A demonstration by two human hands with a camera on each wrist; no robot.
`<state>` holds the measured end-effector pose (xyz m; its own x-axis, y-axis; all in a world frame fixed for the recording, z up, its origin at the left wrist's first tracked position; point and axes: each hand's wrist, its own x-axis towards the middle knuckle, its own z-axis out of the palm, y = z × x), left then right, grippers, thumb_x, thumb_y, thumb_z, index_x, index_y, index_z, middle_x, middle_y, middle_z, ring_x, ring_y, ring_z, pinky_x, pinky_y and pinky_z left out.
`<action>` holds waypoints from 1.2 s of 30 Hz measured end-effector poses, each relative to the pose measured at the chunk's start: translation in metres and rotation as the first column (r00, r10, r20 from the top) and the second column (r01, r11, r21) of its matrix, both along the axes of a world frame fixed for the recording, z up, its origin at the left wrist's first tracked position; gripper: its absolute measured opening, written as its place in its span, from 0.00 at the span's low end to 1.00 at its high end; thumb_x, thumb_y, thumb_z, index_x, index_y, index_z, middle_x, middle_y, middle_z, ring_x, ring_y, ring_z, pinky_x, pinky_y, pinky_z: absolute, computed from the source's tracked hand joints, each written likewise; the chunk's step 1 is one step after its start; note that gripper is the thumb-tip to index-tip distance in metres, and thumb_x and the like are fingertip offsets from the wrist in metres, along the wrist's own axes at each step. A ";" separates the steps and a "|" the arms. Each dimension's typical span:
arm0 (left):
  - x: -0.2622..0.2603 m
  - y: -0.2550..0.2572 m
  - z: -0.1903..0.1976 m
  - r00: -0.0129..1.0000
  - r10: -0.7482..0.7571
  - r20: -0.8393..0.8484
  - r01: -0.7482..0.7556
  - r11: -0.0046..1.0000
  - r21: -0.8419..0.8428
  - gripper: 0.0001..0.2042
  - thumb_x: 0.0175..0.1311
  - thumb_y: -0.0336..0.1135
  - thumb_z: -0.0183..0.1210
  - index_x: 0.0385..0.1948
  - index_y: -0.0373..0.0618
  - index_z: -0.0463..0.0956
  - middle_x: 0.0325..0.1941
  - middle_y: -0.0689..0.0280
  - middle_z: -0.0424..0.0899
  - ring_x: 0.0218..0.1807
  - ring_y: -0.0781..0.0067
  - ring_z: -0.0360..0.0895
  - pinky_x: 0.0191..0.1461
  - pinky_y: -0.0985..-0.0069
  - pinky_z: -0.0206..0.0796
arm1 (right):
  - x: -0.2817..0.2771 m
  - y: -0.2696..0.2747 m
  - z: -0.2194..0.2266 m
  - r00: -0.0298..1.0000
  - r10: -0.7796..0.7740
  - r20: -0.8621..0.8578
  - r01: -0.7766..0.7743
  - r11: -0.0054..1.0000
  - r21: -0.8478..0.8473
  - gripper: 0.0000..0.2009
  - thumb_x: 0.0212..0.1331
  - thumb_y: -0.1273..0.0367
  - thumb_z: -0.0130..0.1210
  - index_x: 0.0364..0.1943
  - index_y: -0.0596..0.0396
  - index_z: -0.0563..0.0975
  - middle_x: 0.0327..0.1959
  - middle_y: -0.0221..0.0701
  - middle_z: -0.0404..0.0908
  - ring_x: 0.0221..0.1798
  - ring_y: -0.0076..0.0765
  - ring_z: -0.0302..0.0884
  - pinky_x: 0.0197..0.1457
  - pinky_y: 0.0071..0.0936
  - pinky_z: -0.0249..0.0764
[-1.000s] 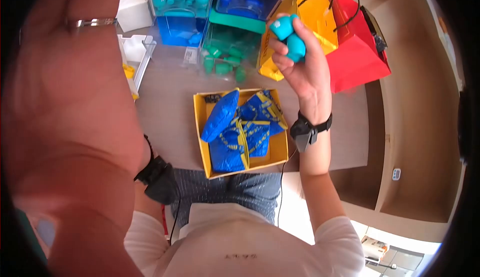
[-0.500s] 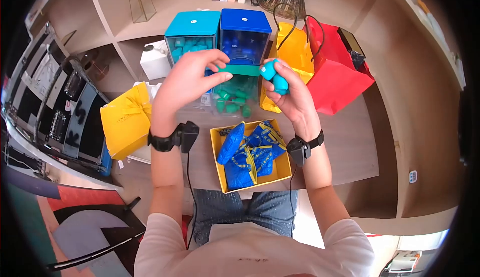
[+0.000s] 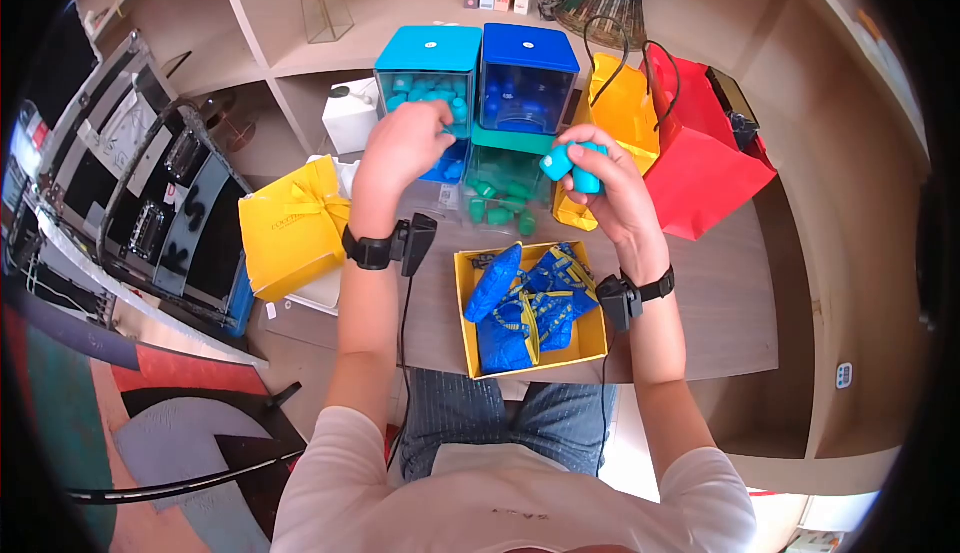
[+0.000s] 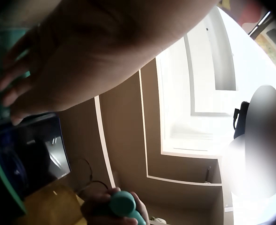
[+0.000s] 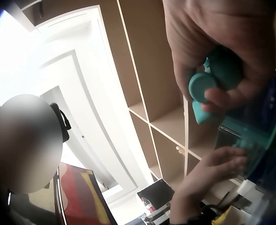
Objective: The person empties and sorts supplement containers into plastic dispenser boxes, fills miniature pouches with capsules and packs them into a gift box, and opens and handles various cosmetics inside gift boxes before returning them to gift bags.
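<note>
My right hand (image 3: 622, 193) holds several small turquoise capsule-shaped pods (image 3: 557, 162), thumb and fingers curled round them above the table. One pod's round end (image 5: 203, 87) faces out between the fingers in the right wrist view. My left hand (image 3: 402, 149) is at the front of the clear box with a turquoise lid (image 3: 428, 48), which is filled with similar pods (image 3: 459, 110). Its fingers are loosely bent, and nothing shows between them in the left wrist view; the fingertips overlap the box front.
Beside it stands a blue-lidded box (image 3: 528, 45), above a green-lidded box (image 3: 505, 178) of green pods. A yellow tray (image 3: 463, 303) with blue packets lies in front. Yellow (image 3: 625, 103) and red paper bags (image 3: 705, 148) stand right, a yellow bag (image 3: 290, 228) left.
The left hand has come down from close to the head camera and moved forward to the turquoise-lidded box. My right hand keeps holding its pods.
</note>
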<state>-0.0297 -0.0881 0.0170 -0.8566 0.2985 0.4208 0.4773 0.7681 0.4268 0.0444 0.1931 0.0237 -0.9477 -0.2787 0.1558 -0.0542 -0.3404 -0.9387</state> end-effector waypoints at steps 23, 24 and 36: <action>-0.006 -0.011 0.014 0.965 0.221 -0.141 -0.178 0.946 0.270 0.12 0.60 0.36 0.69 0.42 0.40 0.83 0.32 0.58 0.86 0.37 0.60 0.85 0.43 0.69 0.76 | -0.003 -0.007 -0.007 1.000 -0.030 -0.005 0.029 0.999 -0.032 0.09 0.69 0.68 0.62 0.48 0.53 0.79 0.37 0.28 0.81 0.34 0.22 0.78 0.30 0.18 0.70; -0.001 -0.009 0.021 0.942 0.276 -0.191 -0.210 0.929 0.305 0.13 0.59 0.35 0.70 0.43 0.42 0.83 0.35 0.58 0.85 0.41 0.59 0.84 0.47 0.68 0.76 | -0.003 -0.007 -0.006 1.000 -0.028 -0.006 0.028 0.999 -0.026 0.09 0.69 0.68 0.62 0.47 0.53 0.79 0.37 0.28 0.81 0.34 0.21 0.78 0.30 0.18 0.70; 0.001 -0.012 0.018 0.860 0.216 -0.463 -0.151 0.973 0.173 0.15 0.52 0.33 0.73 0.41 0.46 0.82 0.45 0.60 0.79 0.54 0.51 0.75 0.57 0.59 0.70 | 0.011 -0.011 0.004 0.999 -0.028 -0.017 0.029 0.999 0.020 0.08 0.69 0.68 0.61 0.47 0.53 0.78 0.38 0.29 0.80 0.34 0.22 0.79 0.30 0.19 0.71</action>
